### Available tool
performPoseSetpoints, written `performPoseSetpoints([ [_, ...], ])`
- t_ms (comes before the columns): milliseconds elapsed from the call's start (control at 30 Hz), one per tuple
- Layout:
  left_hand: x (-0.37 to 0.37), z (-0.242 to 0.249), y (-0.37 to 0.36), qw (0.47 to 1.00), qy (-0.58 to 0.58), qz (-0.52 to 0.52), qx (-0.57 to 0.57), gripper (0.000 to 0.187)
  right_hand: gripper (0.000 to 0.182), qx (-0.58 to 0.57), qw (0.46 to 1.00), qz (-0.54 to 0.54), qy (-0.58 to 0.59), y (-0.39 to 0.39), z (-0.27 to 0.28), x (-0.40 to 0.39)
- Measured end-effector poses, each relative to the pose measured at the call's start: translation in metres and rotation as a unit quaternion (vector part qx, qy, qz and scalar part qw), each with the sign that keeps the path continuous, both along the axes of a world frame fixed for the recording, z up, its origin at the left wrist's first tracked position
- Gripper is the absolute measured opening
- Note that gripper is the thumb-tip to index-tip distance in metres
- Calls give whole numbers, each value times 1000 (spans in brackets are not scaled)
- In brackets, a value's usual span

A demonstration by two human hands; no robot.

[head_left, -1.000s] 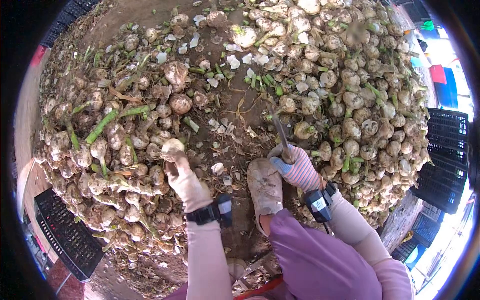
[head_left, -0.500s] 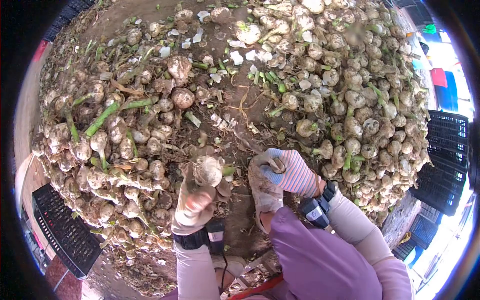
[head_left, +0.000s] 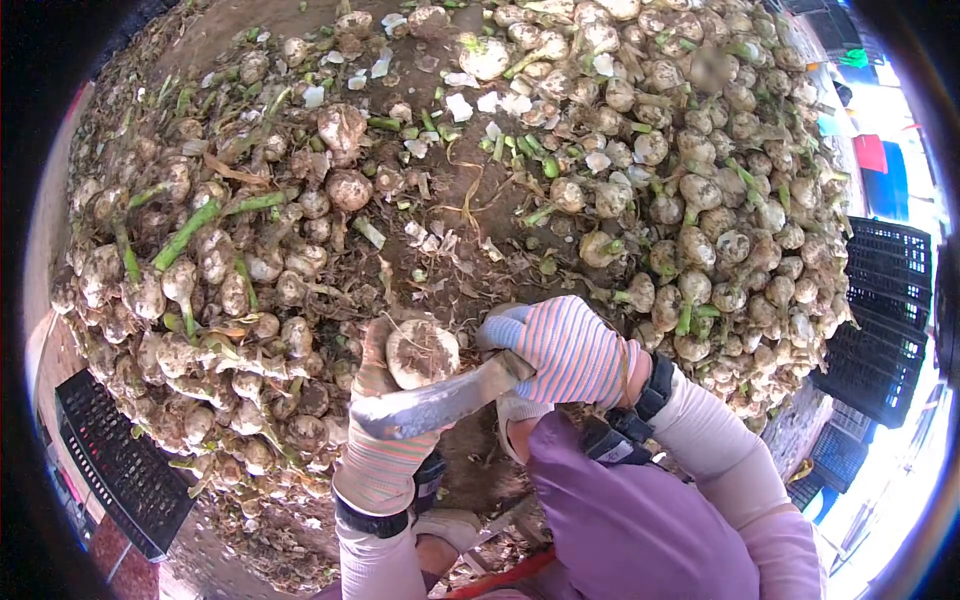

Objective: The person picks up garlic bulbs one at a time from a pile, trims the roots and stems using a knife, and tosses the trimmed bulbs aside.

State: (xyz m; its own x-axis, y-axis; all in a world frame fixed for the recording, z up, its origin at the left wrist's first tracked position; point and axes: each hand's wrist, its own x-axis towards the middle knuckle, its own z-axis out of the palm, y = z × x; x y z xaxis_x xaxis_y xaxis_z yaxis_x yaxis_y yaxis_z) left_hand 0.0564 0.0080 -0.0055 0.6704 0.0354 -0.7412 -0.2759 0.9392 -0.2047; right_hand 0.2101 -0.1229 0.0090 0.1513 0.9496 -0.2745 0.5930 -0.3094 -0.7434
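My left hand point(head_left: 385, 455), in a striped, dirt-stained glove, is closed round a garlic bulb point(head_left: 424, 352). The bulb's round base, with thin dry roots across it, faces up. My right hand point(head_left: 570, 350), in a glove striped blue and pink, grips a knife by its handle, which is hidden in the fist. Its broad, worn blade point(head_left: 440, 402) points left and crosses just below the bulb, overlapping the fingers and palm of my left hand in this view.
Heaps of soil-covered garlic bulbs point(head_left: 715, 190) lie to the right, with another pile point(head_left: 215, 255) on the left. White skins and cut green stems litter the dirt between them. Black plastic crates stand at the left point(head_left: 120, 460) and right point(head_left: 885, 310) edges.
My left hand has turned the bulb so its rooted base faces up. My right hand has rotated palm-down, bringing the knife blade leftward into plain view by the bulb.
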Motion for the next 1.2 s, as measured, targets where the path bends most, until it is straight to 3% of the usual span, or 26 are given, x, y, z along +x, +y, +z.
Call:
performPoseSetpoints([
  [67, 4, 2, -2, 997, -23, 0, -70, 44, 22, 10, 1000, 15, -1, 1, 1, -1],
  [333, -4, 15, -12, 993, -46, -87, -64, 46, 24, 61, 998, 16, 21, -10, -30, -1],
  [367, -1, 29, -14, 968, 24, -223, 112, 46, 25, 56, 998, 21, 0, -13, -41, -3],
  [400, 1, 37, -15, 889, 94, -347, 282, 46, 25, 51, 998, 26, -19, -14, -45, -3],
  [433, 0, 38, -13, 983, 49, -176, -13, 38, 30, 57, 997, 43, -42, -16, -44, 1],
  [467, -3, 41, -11, 983, 49, -176, -14, 38, 30, 56, 997, 43, -42, -20, -50, 5],
  [500, -9, 45, -9, 856, 12, -368, 364, 38, 31, 43, 998, 27, -40, -26, -60, 9],
  [533, -12, 48, -8, 559, -29, -487, 671, 60, 32, 30, 999, 11, -39, -30, -68, 15],
  [567, -11, 48, -11, 557, -31, -487, 672, 60, 29, -144, 987, -1, -71, -22, -58, 30],
  [667, -13, 48, -25, 819, -20, -300, 489, 59, 26, -78, 992, -99, -17, -51, -64, 32],
  [700, -9, 46, -17, 715, 25, -370, 592, 67, 26, -18, 994, -111, 17, -51, -54, 27],
  [733, -8, 42, -13, 731, 57, -384, 560, 68, 28, -69, 995, -68, -9, -58, -67, 28],
  [833, -14, 27, -7, 685, 76, -422, 589, 72, 25, -41, 997, -65, 3, -29, -20, 10],
  [900, -17, 12, -2, 439, -77, -394, 804, 68, 24, 45, 998, -5, 40, -17, -9, 2],
  [933, -14, 15, -4, 437, -78, -394, 805, 68, 24, 47, 998, -7, 39, -13, -9, 0],
  [967, -11, 21, -9, 667, -6, -380, 642, 62, 23, 65, 997, 15, 27, -10, -10, -2],
  [1000, -9, 24, -13, 840, 68, -333, 423, 55, 21, 81, 996, 37, 14, -8, -10, -4],
  [1033, -13, 20, -14, 941, -42, -194, 273, 40, 23, 89, 995, 39, 7, -7, -7, -2],
  [1067, -11, 20, -18, 942, -42, -193, 271, 40, 23, 86, 995, 39, 7, -5, -4, -1],
  [1100, -8, 21, -25, 859, -15, -236, 453, 41, 24, 65, 996, 54, -6, -3, -1, -1],
  [1133, -5, 21, -28, 740, 13, -268, 617, 41, 25, 44, 996, 69, -21, -3, 1, 0],
  [1167, -5, 18, -25, 740, 12, -268, 616, 41, 25, 43, 996, 69, -21, -4, -2, 0],
  [1200, -6, 11, -18, 919, 6, -223, 324, 47, 26, 32, 996, 82, -31, -5, -6, 1],
])
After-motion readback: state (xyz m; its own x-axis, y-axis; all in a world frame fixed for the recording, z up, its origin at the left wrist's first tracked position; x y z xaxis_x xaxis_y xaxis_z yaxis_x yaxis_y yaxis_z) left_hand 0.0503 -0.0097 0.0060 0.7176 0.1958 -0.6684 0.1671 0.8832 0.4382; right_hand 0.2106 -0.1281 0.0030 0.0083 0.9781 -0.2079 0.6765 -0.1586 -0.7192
